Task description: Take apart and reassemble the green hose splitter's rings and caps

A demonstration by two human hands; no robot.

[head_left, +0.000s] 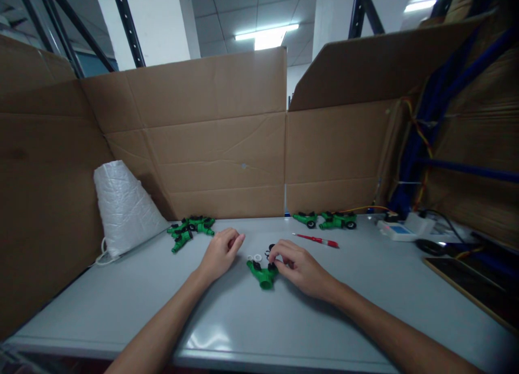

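A green Y-shaped hose splitter (265,277) with black parts on its two branches rests on the table, its wide end toward me. My right hand (298,263) is at its right branch, thumb and fingertips pinched together. What the fingertips hold, if anything, is too small to make out. White rings (257,258) lie just behind the splitter, and a small black ring (271,247) is partly hidden by the right fingers. My left hand (221,253) rests on the table left of the splitter, fingers curled in, apart from any object.
More green splitters (190,229) are grouped at the back left, others (338,220) at the back right. A red screwdriver (320,240) lies right of centre. A white padded bag (125,209) stands left; a power strip (417,227) sits right. Cardboard walls (214,147) surround the table.
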